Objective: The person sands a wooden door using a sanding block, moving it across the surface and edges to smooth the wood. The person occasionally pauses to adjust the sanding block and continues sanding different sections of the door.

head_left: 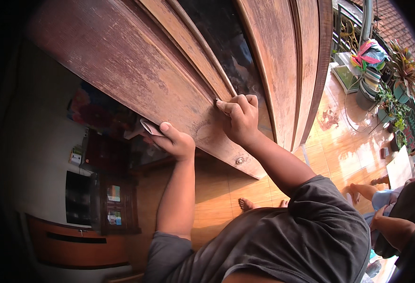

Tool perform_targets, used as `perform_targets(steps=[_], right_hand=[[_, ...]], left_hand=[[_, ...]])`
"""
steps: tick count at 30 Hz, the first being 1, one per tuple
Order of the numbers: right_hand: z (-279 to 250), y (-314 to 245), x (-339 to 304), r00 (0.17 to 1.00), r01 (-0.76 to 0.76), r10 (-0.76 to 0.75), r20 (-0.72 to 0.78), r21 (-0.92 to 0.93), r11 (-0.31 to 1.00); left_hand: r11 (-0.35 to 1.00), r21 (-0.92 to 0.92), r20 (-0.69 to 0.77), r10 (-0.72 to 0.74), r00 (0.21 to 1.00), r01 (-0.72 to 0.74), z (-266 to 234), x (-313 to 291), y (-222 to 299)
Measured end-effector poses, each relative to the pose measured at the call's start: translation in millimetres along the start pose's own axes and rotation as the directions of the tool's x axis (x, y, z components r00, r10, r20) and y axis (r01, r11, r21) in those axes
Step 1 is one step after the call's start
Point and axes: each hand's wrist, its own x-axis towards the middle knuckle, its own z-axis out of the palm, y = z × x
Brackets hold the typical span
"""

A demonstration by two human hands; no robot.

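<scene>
The right grip (pixel 239 115) is closed, knuckles raised and fingers curled in, thumb and forefinger pinching what looks like a small dark piece (pixel 217 100); it is too small and shaded to say for certain what it is. The tip of that pinch meets the wooden door (pixel 136 80) at the groove beside the raised moulding (pixel 206 52), which borders a dark glass panel (pixel 219 35). The left grip (pixel 176 141) is at the door's near edge, closed around a folded sheet (pixel 152 128) with the thumb uppermost. The door slants across the upper part of the view, its finish patchy and worn, paler around the hands, with a small round fitting (pixel 239 161) near its lower corner. The step in hand seems to be close work along the groove, scraping or rubbing at the old finish; the next move would call for light, even pressure following the moulding's line, keeping clear of the glass, while the left side stays steady. Farther out lie the tiled floor (pixel 214 188) with a bare foot (pixel 246 204) on it, a dark cabinet (pixel 122 193) at the left, potted plants (pixel 403 66) at the upper right, and another person's arm (pixel 398 226) at the lower right.
</scene>
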Motion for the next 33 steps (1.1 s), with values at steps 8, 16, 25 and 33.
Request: perform_targets(steps=[8, 16, 25, 33], right_hand=[[-48, 5, -93, 0.926, -0.232, 0.242, 0.290, -0.071, 0.970], [-45, 3, -24, 0.948, -0.315, 0.316, 0.039, 0.259, 0.913], [-25, -13, 12, 0.981, -0.164, 0.184, -0.063, 0.241, 0.957], [-20, -11, 33, 0.982, -0.172, 0.184, -0.033, 0.228, 0.958]], left_hand=[[0.997, 0.072, -0.024, 0.009, 1.000, -0.007, 2, 3, 3], [0.998, -0.044, 0.029, -0.051, 0.998, 0.053, 7, 5, 16], [0.997, 0.075, -0.007, -0.031, 0.999, 0.032, 3, -1, 1], [1.000, -0.003, -0.003, 0.011, 1.000, -0.011, 4, -1, -7]])
